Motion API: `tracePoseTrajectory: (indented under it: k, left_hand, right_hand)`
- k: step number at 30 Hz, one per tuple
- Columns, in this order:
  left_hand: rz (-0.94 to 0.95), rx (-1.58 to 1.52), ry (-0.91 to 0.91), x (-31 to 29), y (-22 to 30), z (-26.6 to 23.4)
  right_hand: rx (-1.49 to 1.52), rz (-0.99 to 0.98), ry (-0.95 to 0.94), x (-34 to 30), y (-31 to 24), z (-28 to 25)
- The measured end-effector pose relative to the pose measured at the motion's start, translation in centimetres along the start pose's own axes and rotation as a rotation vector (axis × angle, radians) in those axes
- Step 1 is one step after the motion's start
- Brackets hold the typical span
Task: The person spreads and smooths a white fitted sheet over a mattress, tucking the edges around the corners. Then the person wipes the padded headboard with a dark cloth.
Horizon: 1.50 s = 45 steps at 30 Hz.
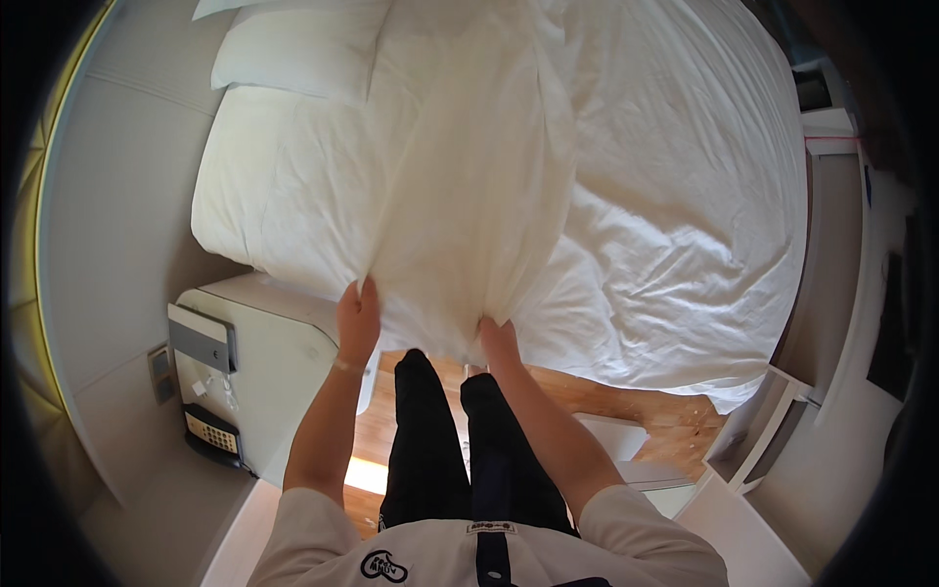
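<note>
The left hand (360,315) and right hand (499,342) each pinch the near edge of a white sheet (465,186), which stretches between them and away across the bed (259,196); a pillow (293,51) lies beyond the left hand.

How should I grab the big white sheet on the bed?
Probably best to pinch the white sheet along its near part, coming from the near side with two hands spread apart: it is broad and soft, and its folds gather where the left hand and right hand pinch it.
</note>
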<state>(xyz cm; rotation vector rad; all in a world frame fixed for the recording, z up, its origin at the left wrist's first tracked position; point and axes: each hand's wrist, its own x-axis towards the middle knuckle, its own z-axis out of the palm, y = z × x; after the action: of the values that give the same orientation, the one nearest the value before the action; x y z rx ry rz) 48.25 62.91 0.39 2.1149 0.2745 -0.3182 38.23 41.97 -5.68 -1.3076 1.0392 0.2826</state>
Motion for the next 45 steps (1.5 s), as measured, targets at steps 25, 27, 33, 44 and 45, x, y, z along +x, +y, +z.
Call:
tracePoseTrajectory:
  k: [25,27,33,44,45]
  left_hand:
    - [0.155,0.288,0.001,14.0,1.0,4.5]
    - [0.037,0.327,-0.051,14.6,1.9,4.1]
    - [-0.052,0.383,-0.124,15.0,1.8,4.5]
    - [0.427,0.448,-0.072,18.5,7.9,11.8]
    - [0.402,0.463,-0.050,19.3,9.2,13.0]
  right_hand:
    - [0.080,-0.029,0.178,9.0,-16.5,8.1]
    - [0.124,-0.140,0.246,5.9,-18.2,8.3]
    - [-0.225,-0.180,0.590,10.9,-4.9,-0.5]
    - [-0.093,-0.316,0.622,17.9,-17.8,-0.2]
    - [-0.096,-0.196,0.583,20.0,-18.2,-0.6]
